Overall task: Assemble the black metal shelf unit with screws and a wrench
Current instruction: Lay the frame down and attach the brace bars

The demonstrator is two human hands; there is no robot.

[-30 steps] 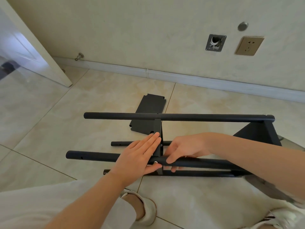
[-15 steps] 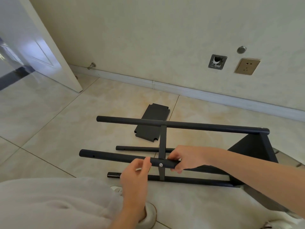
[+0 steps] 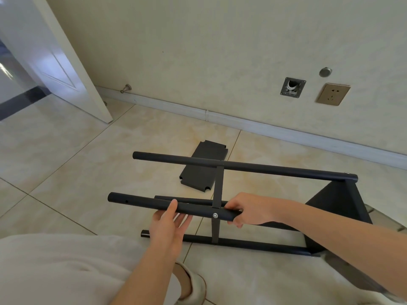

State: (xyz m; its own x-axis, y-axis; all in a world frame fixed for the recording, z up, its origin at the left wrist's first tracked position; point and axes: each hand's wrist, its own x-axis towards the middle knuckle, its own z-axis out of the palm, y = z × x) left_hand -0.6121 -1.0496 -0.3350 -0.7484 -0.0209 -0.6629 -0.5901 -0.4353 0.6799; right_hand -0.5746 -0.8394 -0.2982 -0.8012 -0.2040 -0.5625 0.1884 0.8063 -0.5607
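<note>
With the left hand (image 3: pixel 169 225), cups the long black round metal tube (image 3: pixel 136 200) from below: thumb on top, fingers loose and a little spread, not squeezing. No longer lies flat over the joint as a second ago; sits further left along the tube now. Leaves the small silver screw (image 3: pixel 214 215) bare to see, already in its hole where the thin black upright bar (image 3: pixel 218 188) meets the tube. Means, most likely, that this joint of the black metal shelf frame (image 3: pixel 275 168) is done and only needs a wiggle to check. Keeps the frame on its side on the pale shiny floor tiles (image 3: pixel 66 172), with a loose flat black metal shelf plate (image 3: pixel 203 166) lying just behind it. With the right hand (image 3: pixel 246 210), still grips the same tube just right of the screw, fingers curled tight round it. Ends, far right, in a big black end plate (image 3: pixel 339 201) already joined on. Shows no wrench anywhere.
</note>
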